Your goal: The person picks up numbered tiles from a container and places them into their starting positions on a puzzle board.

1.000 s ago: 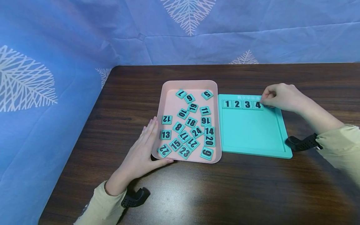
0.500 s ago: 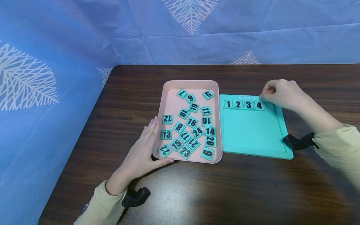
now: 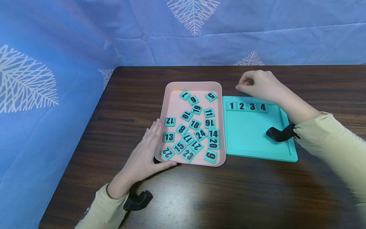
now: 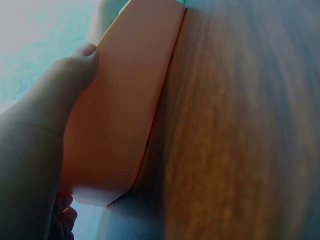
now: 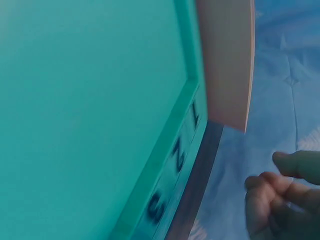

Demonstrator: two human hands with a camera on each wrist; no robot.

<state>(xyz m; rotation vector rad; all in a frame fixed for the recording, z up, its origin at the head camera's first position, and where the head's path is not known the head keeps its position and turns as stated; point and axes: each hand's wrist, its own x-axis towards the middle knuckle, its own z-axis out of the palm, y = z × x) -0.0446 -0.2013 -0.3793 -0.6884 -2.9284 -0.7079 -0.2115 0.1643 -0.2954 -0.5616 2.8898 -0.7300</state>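
Blue cloth printed with white leaf shapes (image 3: pixel 85 28) hangs behind and to the left of your dark brown wood-grain table (image 3: pixel 228 194). On it, roughly in the middle of the head view, sits a shallow pale-pink rectangular tray with rounded corners (image 3: pixel 171 106). Scattered inside it at various angles are square teal tiles with black numbers (image 3: pixel 194 124); 12 lies upside down by the left wall, with 13 nearer you.

Right beside the tray is a flat turquoise board with a raised rim (image 3: pixel 251 133). Along its far edge, four teal number tiles (image 3: pixel 252 107) read 1, 2, 3, 4 from left to right, starting at the far left corner.

Your left hand (image 3: pixel 145 154) rests against the tray's near left corner, fingers extended along the left side and thumb pressed to the near wall. Your right hand (image 3: pixel 264 86) hovers over the board's far edge, fingers bent inward; the right wrist view shows a gap between thumb and fingertips, with nothing held that you can see.

Farther out, you wear black wrist-mounted devices (image 3: pixel 281 133) on both arms, next to pale yellow-green sleeves (image 3: pixel 334 152).
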